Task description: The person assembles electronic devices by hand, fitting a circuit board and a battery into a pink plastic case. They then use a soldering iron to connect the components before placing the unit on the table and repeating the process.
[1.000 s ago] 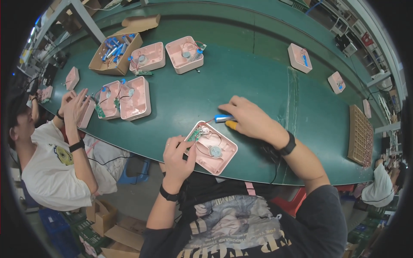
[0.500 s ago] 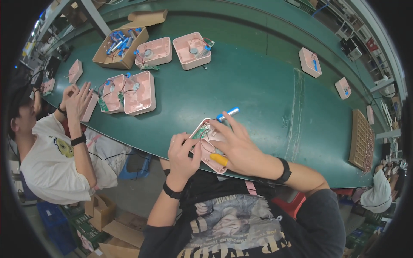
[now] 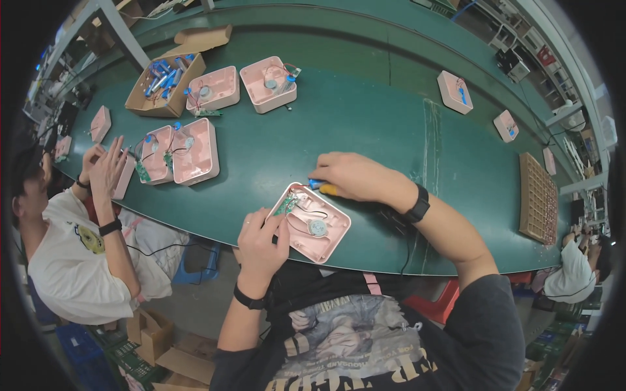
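Observation:
In front of me a pink plastic housing (image 3: 336,240) lies tilted at the table's near edge, its inside facing up. It holds a green circuit board (image 3: 287,203), a round grey speaker (image 3: 317,227) and thin wires. My left hand (image 3: 262,242) grips the housing's left side, fingers closed over the rim near the board. Just beyond the housing's far edge, my right hand (image 3: 355,179) is closed around a blue cylindrical battery (image 3: 315,184), most of it hidden under the fingers. A yellow finger cot (image 3: 328,189) covers one finger of that hand.
Several pink housings (image 3: 207,171) with boards and wires stand at the left and far side. Behind them is a cardboard box (image 3: 145,103) of blue batteries. A brown compartment tray (image 3: 529,195) lies at the right. On the left a co-worker (image 3: 78,254) handles another housing.
My right hand has left the housing's inside and closed over the battery beyond it. The housing has turned and its speaker now shows. My left hand stays at its left side.

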{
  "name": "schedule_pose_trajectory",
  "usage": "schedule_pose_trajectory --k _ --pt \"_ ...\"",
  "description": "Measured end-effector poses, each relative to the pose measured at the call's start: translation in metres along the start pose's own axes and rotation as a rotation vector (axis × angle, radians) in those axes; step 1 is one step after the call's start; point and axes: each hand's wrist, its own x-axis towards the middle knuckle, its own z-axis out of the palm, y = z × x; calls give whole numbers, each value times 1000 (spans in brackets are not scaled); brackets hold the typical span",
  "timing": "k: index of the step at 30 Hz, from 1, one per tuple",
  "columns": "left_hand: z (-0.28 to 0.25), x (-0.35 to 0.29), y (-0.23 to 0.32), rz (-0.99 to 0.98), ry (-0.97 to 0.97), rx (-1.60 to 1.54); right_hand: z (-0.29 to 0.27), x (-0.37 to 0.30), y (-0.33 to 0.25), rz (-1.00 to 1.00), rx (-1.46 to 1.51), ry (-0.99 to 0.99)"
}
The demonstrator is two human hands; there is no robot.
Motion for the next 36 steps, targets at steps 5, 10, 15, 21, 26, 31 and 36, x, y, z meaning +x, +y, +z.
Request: schedule_pose_trajectory --k 5,10,15,21,26,31,36 --pt "1 4 1 1 16 -47 -12 -4 -6 57 225 116" --pt "2 1 -2 31 26 -52 -22 -4 -38 171 512 141" --pt "3 4 1 5 14 -61 -6 9 -40 37 368 220" --pt "1 2 1 -25 9 -91 -9 8 -53 -7 233 216" --pt "2 1 -1 -6 34 -59 -3 8 -54 -35 207 156" --pt "2 2 0 -13 29 -61 -10 1 -59 17 177 112" --pt "1 3 2 -15 26 -52 -1 -6 -60 37 38 67"
